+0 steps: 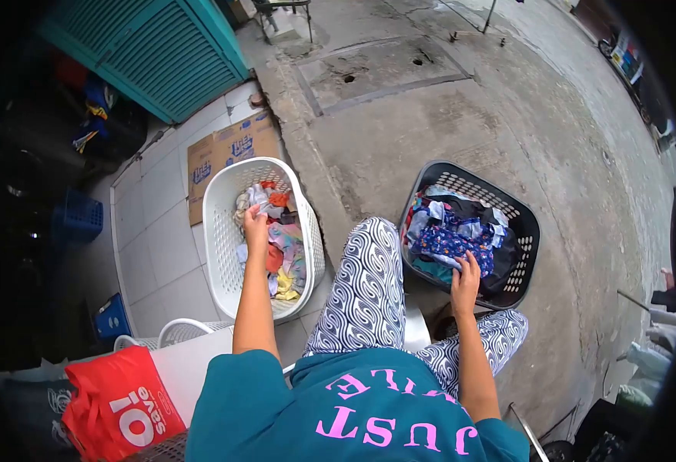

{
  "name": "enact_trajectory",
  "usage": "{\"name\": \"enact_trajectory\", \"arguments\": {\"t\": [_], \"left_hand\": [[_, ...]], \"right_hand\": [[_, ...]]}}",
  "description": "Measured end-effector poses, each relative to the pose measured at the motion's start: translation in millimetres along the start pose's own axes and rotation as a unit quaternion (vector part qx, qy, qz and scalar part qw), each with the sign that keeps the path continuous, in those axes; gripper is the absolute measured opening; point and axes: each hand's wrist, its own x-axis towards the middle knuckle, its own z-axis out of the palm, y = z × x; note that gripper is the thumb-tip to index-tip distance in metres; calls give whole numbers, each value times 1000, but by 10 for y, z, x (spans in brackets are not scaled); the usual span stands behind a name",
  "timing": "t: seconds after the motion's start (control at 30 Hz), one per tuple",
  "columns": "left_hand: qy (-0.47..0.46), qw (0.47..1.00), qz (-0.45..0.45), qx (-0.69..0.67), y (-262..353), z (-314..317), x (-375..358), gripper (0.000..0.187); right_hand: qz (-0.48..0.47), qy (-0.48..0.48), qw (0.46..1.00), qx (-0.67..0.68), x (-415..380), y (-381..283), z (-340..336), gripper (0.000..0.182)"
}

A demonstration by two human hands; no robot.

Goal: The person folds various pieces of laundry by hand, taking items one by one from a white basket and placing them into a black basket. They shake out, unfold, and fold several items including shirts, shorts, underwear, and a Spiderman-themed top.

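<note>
A white laundry basket (219, 254) stands on the left with mixed clothes in it. Inside it, my left hand (255, 222) is closed on a pale cloth (264, 202) near the far end. Orange, yellow and patterned pastel clothes (286, 245) lie below that hand. On the right is a black basket (533, 231) filled with darker clothes. My right hand (466, 276) rests with its fingers apart on a blue floral cloth (444, 242) at the basket's near side. Whether it grips the cloth's edge is hard to see.
Flattened cardboard (199, 181) lies on the tiles beyond the white basket. A teal louvred door (157, 61) is at the upper left. A red bag (118, 400) and white baskets (188, 331) are at the lower left. Between the two laundry baskets are my patterned trouser legs.
</note>
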Motion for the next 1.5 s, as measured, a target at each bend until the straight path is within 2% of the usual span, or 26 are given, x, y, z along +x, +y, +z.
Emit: {"name": "enact_trajectory", "arguments": {"t": [0.07,0.13,0.23,0.3,0.37,0.43,0.47,0.53,0.57,0.7,0.73,0.77,0.8,0.83,0.87,0.97,1.03,1.07,1.13,1.17,1.23,1.27,1.37,1.4,1.47,1.5], "left_hand": [[4,997,-67,31,-540,-347,98,34],[-10,980,-195,23,-684,-482,-14,33],[-77,961,-265,22,-1095,-425,-161,30],[-144,961,-223,78,-1699,-288,-224,32],[-179,955,-211,109,-1933,-151,-336,35],[-218,903,-146,340,-2064,-18,-436,42],[-222,905,-149,332,-2084,48,-482,42],[-165,865,-138,453,-2104,165,-578,49],[-165,859,-142,463,-2260,209,-562,50],[-190,877,-152,414,-2632,212,-437,50],[-131,939,-187,259,-2597,173,-395,44],[-69,970,-214,95,-2554,151,-349,38],[-69,970,-212,95,-2506,136,-292,38],[-43,969,-223,-93,-2201,65,-241,29],[-16,934,-225,-277,-1854,1,-187,21],[-67,923,-146,-351,-1061,-61,68,11],[-157,919,-100,-346,-380,-84,141,17],[-211,905,-94,-358,160,-110,66,21],[-322,905,-55,-274,993,-100,-94,30],[-400,886,-14,-235,1348,-97,-193,34],[-522,837,45,-158,1993,-51,-477,49],[-534,830,57,-150,2219,4,-604,49],[-644,752,113,-83,2737,153,-919,59],[-655,742,123,-75,2875,189,-993,59],[-651,740,149,-77,3105,220,-1105,58],[-627,756,169,-82,3193,218,-1155,57]], "right_hand": [[16,-41,999,15,-177,-55,14,29],[28,-71,997,30,-331,-60,31,28],[63,-123,989,54,-450,-89,18,27],[51,-137,989,36,-506,-153,-25,26],[57,-158,985,41,-548,-190,-56,26],[64,-173,982,46,-570,-231,-90,25],[63,-183,980,46,-576,-250,-120,27],[65,-203,976,45,-610,-286,-196,31],[76,-203,975,50,-627,-323,-226,32],[80,-214,973,35,-593,-354,-297,33],[79,-213,973,36,-551,-388,-292,33],[63,-200,977,48,-486,-411,-268,32],[47,-186,980,59,-414,-425,-239,31],[55,-168,981,84,-343,-461,-200,30],[98,-165,972,136,-259,-494,-177,27],[64,-127,973,181,66,-756,-102,25],[92,-141,947,273,295,-933,-72,23],[57,-162,947,270,414,-1010,-65,22],[27,-176,918,355,668,-1369,-108,25],[-35,-180,914,362,795,-1550,-154,29],[-81,-199,900,379,1006,-2002,-349,41],[-126,-208,907,343,1087,-2209,-495,49],[-243,-199,883,349,1282,-2420,-619,65],[-258,-165,892,332,1319,-2411,-641,52],[-282,-249,906,193,1482,-2239,-752,31],[-278,-228,919,163,1517,-2114,-800,24]]}}
